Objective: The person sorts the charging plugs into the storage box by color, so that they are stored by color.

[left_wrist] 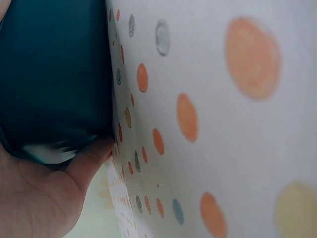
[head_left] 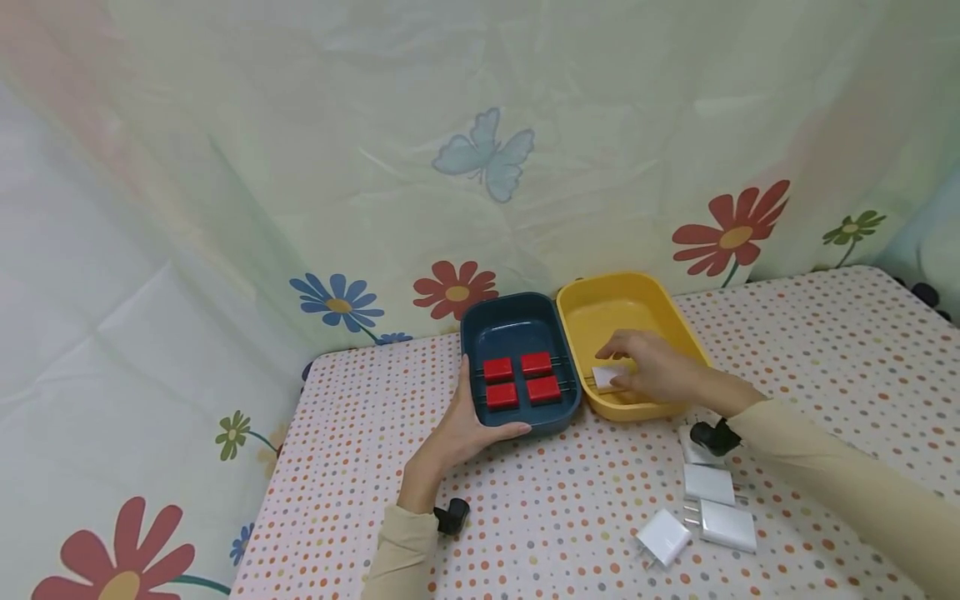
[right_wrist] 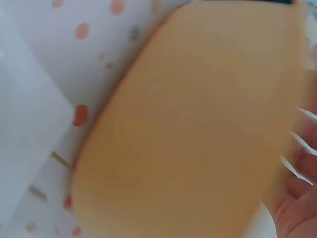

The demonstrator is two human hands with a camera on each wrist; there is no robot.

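Note:
My left hand [head_left: 463, 423] rests at the near left corner of a dark blue tray [head_left: 517, 310], thumb along the front wall and fingers against the left side. Several red charger plugs [head_left: 501, 395] lie in that tray in two columns, prongs pointing sideways. Beside it, a yellow tray [head_left: 626, 287] touches its right side. Inside the near part of the yellow tray, my right hand [head_left: 656, 367] pinches a white charger plug [head_left: 604, 377] whose prongs point left. In the right wrist view, the yellow tray's wall [right_wrist: 183, 124] covers most of the right hand's fingers [right_wrist: 304, 171].
Several white charger plugs [head_left: 727, 525] lie on the dotted tablecloth [head_left: 562, 508] in front of the yellow tray, one partly under the right wrist. A flowered curtain [head_left: 360, 192] hangs right behind the trays.

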